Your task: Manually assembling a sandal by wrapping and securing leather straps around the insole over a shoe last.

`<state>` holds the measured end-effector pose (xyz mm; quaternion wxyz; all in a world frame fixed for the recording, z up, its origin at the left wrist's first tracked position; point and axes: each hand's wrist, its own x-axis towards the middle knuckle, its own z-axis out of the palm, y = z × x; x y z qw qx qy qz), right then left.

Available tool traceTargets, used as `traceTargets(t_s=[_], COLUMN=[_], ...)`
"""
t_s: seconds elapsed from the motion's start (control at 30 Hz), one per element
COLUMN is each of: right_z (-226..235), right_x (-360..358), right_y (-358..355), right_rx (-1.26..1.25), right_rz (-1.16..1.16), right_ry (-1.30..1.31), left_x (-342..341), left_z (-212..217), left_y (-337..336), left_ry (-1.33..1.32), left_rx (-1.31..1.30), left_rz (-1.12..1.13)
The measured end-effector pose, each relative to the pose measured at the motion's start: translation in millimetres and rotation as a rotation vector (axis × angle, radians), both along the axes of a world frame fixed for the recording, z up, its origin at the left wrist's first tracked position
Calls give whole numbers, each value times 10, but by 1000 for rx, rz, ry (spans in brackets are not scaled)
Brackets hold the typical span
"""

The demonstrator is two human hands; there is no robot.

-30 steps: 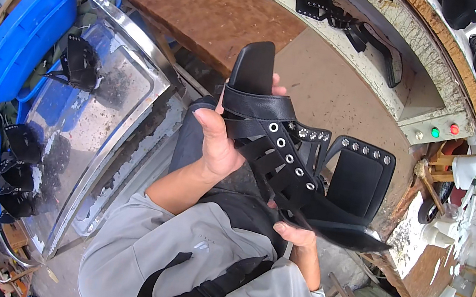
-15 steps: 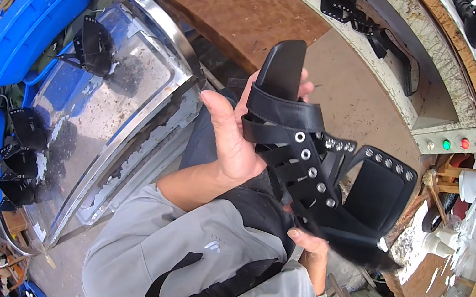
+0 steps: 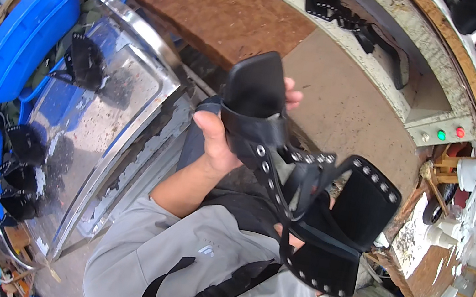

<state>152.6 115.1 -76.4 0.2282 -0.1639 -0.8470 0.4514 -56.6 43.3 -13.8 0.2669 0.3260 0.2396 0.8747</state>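
Observation:
A black strappy sandal (image 3: 257, 85) with silver eyelets is held up in front of my lap. My left hand (image 3: 219, 145) grips its toe end from underneath; the thumb shows at the left and the fingertips at the right edge of the sole. Two broad black flaps with rows of eyelets spread apart at the other end. Behind those flaps, my right hand (image 3: 293, 240) holds the heel end. Most of that hand is hidden; only bits of skin show between the black parts.
At the left stands a scuffed metal-framed tray (image 3: 118, 121) with several black pieces (image 3: 84, 61) on it, beside blue bins (image 3: 18, 40). Ahead are a brown table (image 3: 212, 4) and a pale machine cabinet (image 3: 428, 96) holding another sandal (image 3: 389, 51). A cluttered bench (image 3: 421, 263) is at the right.
The sandal has moved left and turned, so its heel flaps now spread open toward me. My left hand has moved left with it. My right hand has gone up behind the heel end.

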Motion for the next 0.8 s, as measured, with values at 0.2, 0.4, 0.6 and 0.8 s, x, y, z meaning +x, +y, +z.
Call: traceTargets(t_s=[0.2,0.4,0.6,0.8], right_z=[145,-46,-350,-394], right_x=[30,43,-24,101], right_y=[0,260,257,333], right_rx=[42,-1194,-1814,-1853], right_rz=[-102,387,615,538], right_ry=[18,480,570,448], left_x=[-88,-124,26,-132], left_z=[-231,-113,-66,293], left_y=[55,-67,-39,-72], left_ry=[-3,82,138,-26], left_rx=[-93,-189,-207,-376], left_rz=[-27,-124,-97,-253])
